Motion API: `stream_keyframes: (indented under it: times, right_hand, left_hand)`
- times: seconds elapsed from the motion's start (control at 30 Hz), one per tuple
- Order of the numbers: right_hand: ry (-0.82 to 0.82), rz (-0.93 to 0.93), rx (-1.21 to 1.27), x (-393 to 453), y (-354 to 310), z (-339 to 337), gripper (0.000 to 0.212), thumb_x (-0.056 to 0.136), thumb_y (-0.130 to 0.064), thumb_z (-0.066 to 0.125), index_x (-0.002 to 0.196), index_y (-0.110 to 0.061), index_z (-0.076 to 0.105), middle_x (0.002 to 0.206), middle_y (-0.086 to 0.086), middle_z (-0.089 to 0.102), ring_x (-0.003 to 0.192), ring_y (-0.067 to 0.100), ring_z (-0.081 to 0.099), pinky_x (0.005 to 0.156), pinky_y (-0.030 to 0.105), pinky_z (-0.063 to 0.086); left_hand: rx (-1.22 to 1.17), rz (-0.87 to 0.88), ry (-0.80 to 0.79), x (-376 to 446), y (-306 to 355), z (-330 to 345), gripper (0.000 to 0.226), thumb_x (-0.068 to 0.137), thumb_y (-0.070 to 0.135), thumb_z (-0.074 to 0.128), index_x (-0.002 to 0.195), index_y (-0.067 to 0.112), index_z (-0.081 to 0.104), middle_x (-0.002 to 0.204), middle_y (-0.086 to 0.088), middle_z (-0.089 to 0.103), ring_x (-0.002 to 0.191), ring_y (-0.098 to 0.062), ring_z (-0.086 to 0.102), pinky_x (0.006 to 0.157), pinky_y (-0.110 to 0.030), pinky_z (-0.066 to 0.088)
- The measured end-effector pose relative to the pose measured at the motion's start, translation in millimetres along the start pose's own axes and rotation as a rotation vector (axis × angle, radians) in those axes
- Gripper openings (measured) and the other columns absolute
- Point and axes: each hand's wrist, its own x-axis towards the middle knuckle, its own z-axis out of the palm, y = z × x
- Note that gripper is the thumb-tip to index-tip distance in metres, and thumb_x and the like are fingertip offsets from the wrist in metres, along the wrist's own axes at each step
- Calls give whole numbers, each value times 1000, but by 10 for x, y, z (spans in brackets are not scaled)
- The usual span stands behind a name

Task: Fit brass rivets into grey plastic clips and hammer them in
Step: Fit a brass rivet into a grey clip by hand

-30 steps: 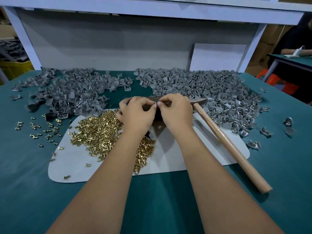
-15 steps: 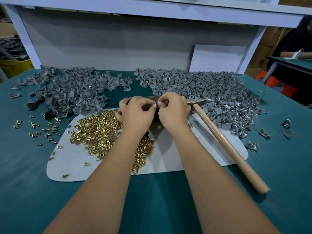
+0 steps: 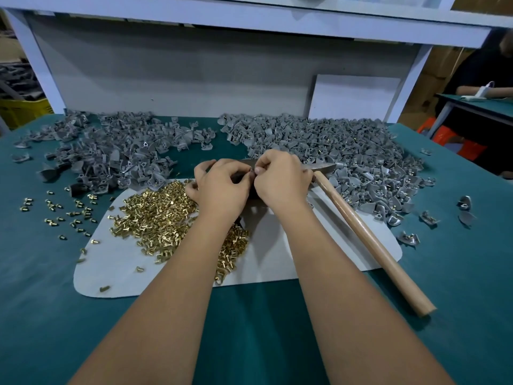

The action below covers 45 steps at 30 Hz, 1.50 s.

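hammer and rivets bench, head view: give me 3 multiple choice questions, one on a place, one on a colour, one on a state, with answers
1. Where does the brass rivet pile lie?
A. on the pale mat
B. in a yellow bin
C. on the shelf

2. What colour is the table cover?
A. red
B. teal green
C. white

3. What is the state of the hammer?
A. swung in the right hand
B. lying on the table, unheld
C. hanging on the wall

Answers: 1 A, the rivets sit heaped on the pale mat. 2 B, the cloth shows teal all around. 3 B, its wooden handle rests free while the left hand and right hand pinch a small piece together.
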Motion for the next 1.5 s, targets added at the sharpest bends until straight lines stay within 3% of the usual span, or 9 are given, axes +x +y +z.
stream_keyframes:
  times: [0.17, 0.3, 0.53, 0.67, 0.9, 1.0, 1.17, 1.33, 1.5]
  right_hand:
    - [2, -13, 62, -24, 46, 63, 12, 93, -24, 54, 84, -31, 59, 96, -7, 61, 114, 19, 41, 82, 38, 24]
    - [-45, -77, 57, -86, 119, 2, 13, 94, -24, 52, 102, -28, 62, 110, -5, 60, 115, 21, 41, 92, 40, 32]
    - [279, 52, -390, -302, 550, -519, 25, 89, -23, 54, 110, -10, 58, 111, 13, 56, 104, 29, 47, 86, 38, 39]
    - [76, 233, -446, -432, 751, -602, 32, 91, -30, 50, 109, -3, 57, 111, 19, 59, 103, 37, 53, 76, 38, 41]
    - [18, 255, -397, -425, 689, -608, 17, 91, -20, 57, 103, -8, 55, 88, 9, 64, 68, 26, 47, 59, 28, 35]
    - [130, 203, -400, -417, 556, -700, 18, 89, -18, 58, 97, -14, 43, 63, -1, 44, 52, 20, 38, 45, 26, 23]
    - [170, 1, -256, -477, 296, -831, 9, 93, -37, 50, 98, -32, 54, 71, -7, 56, 67, 25, 54, 52, 26, 26]
    - [165, -94, -314, -447, 107, -836, 39, 95, -37, 50, 131, -52, 46, 96, -5, 69, 81, 25, 62, 58, 28, 33]
    - [224, -159, -448, -431, 81, -823, 41, 95, -34, 50, 132, -51, 45, 66, -8, 49, 62, 19, 39, 44, 23, 16]
  left_hand:
    - [-14, 11, -13, 17, -4, -9, 9, 88, 41, 65, 80, 45, 63, 100, 27, 53, 127, -15, 29, 88, -36, 11]
    - [-22, 3, -14, 31, -16, -17, 7, 87, 44, 65, 80, 45, 63, 99, 28, 54, 125, -15, 30, 90, -37, 14]
    - [-26, -11, -30, 21, -13, -29, 7, 89, 45, 64, 81, 45, 63, 100, 29, 53, 126, -16, 29, 97, -43, 16]
    - [-30, -4, -26, -6, -4, -34, 6, 89, 45, 63, 83, 44, 64, 102, 28, 53, 127, -16, 28, 98, -43, 16]
    - [73, 2, -15, -32, -5, -9, 7, 91, 46, 60, 91, 43, 66, 119, 24, 60, 129, -18, 28, 98, -45, 16]
    - [88, 1, -2, -28, -5, 6, 9, 91, 47, 59, 92, 43, 67, 120, 24, 60, 130, -19, 28, 98, -45, 16]
    - [77, 3, 26, -9, -39, 21, 9, 89, 48, 62, 90, 44, 70, 115, 25, 62, 127, -17, 30, 99, -46, 19]
    - [25, -10, 113, 5, -51, 67, 7, 84, 48, 68, 82, 43, 72, 104, 28, 66, 124, -12, 32, 97, -44, 17]
    - [33, -10, 129, 30, -70, 101, 9, 83, 50, 68, 82, 43, 73, 101, 29, 66, 123, -10, 32, 100, -46, 18]
